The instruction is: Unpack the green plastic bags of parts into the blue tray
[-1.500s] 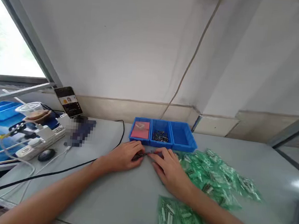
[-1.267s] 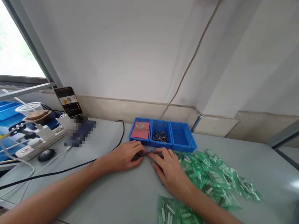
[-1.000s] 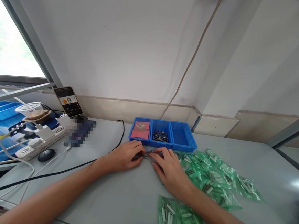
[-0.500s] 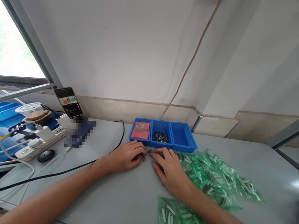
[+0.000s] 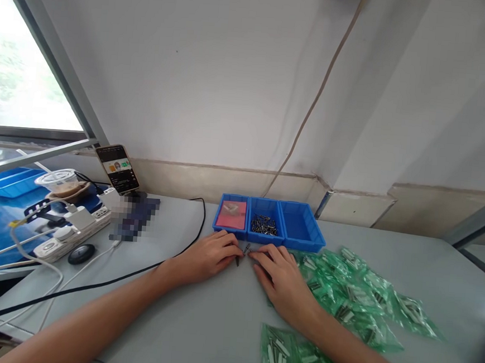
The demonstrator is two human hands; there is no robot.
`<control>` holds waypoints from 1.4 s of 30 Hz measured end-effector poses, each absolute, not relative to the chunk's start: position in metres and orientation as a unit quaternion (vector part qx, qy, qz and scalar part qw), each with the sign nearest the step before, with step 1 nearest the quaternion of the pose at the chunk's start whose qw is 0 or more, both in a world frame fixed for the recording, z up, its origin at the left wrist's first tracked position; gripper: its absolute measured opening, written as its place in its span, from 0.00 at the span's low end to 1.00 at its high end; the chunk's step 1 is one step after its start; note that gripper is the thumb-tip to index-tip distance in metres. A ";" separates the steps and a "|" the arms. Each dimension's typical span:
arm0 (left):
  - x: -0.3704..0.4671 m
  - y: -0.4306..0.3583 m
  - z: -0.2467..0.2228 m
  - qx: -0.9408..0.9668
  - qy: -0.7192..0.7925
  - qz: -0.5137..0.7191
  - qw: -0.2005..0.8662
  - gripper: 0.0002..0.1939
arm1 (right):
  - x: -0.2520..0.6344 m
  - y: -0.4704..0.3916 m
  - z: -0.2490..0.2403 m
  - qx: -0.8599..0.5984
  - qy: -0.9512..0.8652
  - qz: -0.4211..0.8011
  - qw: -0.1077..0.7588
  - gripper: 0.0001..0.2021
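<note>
My left hand (image 5: 215,256) rests on the grey table with fingers bent and closed. Dark, thin metal pins (image 5: 237,261) poke out beneath its fingertips; the rest is hidden in the palm. Between the two hands lies another small metal pin (image 5: 246,249), close to the left fingertips. My right hand (image 5: 279,273) reaches in from the other side, fingers stretched and thumb apart. Its index fingertip is at or just beside that pin; contact is too small to tell. Just behind the hands, a blue bin (image 5: 265,239) holds many similar metal pins.
A joined blue bin (image 5: 229,231) holds a pink card and a small clear bag; another bin (image 5: 302,222) is at right. Green bags of parts (image 5: 355,294) cover the right side, with more bags (image 5: 281,355) in front. Left are a black cable (image 5: 135,267), phone (image 5: 118,167), power strip (image 5: 74,232) and mouse (image 5: 81,254).
My left fingers have closed further over the pins, so less of them shows. The right hand keeps nearly the same pose. The whole view has shifted slightly.
</note>
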State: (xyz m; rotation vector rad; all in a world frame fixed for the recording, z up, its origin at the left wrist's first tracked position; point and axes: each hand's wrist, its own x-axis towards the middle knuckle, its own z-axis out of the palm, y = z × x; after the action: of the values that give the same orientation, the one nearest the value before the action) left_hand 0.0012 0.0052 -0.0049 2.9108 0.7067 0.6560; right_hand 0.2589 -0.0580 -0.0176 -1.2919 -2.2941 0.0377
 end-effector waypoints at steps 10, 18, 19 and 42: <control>0.005 -0.001 0.005 0.946 0.236 0.217 0.054 0.11 | 0.264 -0.055 -0.020 -0.482 -0.834 0.023 0.268 0.11; 0.005 0.003 -0.005 0.940 0.245 0.226 0.077 0.08 | 0.261 -0.056 -0.016 -0.508 -0.824 0.035 0.248 0.11; 0.005 0.003 -0.006 0.938 0.246 0.229 0.080 0.09 | 0.261 -0.056 -0.016 -0.511 -0.823 0.039 0.246 0.11; 0.004 0.006 -0.006 0.930 0.243 0.255 0.101 0.12 | 0.260 -0.059 -0.016 -0.475 -0.851 0.041 0.219 0.22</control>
State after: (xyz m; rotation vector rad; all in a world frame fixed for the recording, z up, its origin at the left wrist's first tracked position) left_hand 0.0038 0.0060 -0.0061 2.7488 0.7190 0.7542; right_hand 0.2599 -0.0590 -0.0157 -1.3147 -2.3551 0.1127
